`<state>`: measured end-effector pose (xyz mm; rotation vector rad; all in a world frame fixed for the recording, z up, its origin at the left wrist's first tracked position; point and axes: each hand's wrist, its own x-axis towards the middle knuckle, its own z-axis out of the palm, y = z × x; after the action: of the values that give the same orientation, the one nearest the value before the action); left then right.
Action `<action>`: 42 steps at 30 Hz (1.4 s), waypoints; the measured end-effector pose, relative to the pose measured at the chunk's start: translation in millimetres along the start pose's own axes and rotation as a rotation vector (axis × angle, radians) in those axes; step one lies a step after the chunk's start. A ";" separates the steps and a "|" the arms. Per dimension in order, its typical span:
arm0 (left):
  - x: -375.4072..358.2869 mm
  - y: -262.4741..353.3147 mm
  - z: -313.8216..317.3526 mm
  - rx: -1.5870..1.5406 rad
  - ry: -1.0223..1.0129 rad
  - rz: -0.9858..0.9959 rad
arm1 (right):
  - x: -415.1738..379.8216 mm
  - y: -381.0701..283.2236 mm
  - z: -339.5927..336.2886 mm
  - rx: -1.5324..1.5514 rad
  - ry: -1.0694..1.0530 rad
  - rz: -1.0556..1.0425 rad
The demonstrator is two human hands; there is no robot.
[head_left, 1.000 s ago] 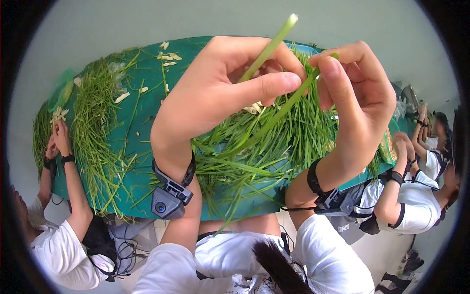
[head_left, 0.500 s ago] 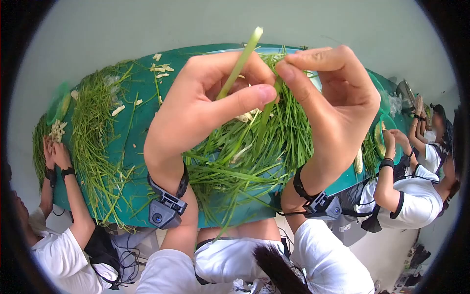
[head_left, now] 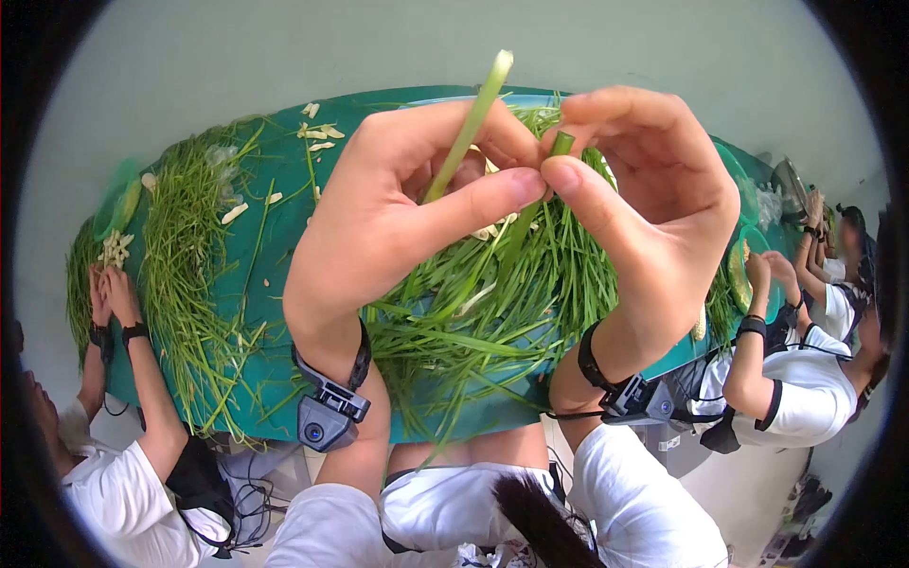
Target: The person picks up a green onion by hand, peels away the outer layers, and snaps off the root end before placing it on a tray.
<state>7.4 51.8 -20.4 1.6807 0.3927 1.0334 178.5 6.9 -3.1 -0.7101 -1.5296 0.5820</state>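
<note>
Both my hands are raised above the table (head_left: 275, 232), thumbs and forefingers curled and fingertips nearly meeting. My left hand (head_left: 379, 204) is closed around a pale stalk (head_left: 473, 118), which slants up past my forefinger to a whitish, blunt end; its lower part disappears behind my thumb. My right hand (head_left: 668, 204) pinches a green stem (head_left: 563, 143) between thumb and forefinger, its blunt tip poking up between them and its lower part slanting down behind my fingertips, above the pile of green leaves (head_left: 530, 312). Whether stalk and stem are one piece, I can't tell. My wrists carry strapped dark devices, a left wrist camera (head_left: 327, 421) and a right wrist camera (head_left: 649, 402); I can make out no lettering on either. A small white tag (head_left: 669, 442) sits on something grey beyond my right elbow, and there is dark print (head_left: 471, 556) low on my shirt, both too small to read. More long greens (head_left: 180, 275) lie to my left, with whitish pieces (head_left: 234, 214) beside them. Further left, a co-worker's hands (head_left: 114, 295) touch a whitish heap (head_left: 115, 248); to my right, another person's hand (head_left: 782, 275) is near a green basket (head_left: 747, 248).
</note>
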 end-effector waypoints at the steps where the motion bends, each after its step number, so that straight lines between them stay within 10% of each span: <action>1: -0.8 1.1 -0.5 0.000 0.003 -0.001 | 0.0 0.2 0.6 0.016 -0.004 0.011; 42: 3.8 3.0 0.7 0.117 0.229 0.002 | 6.7 10.1 1.9 -0.031 -0.055 0.087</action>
<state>9.4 52.9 -16.1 1.6701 0.6105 1.2291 177.4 18.8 -6.0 -0.7928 -1.5671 0.6489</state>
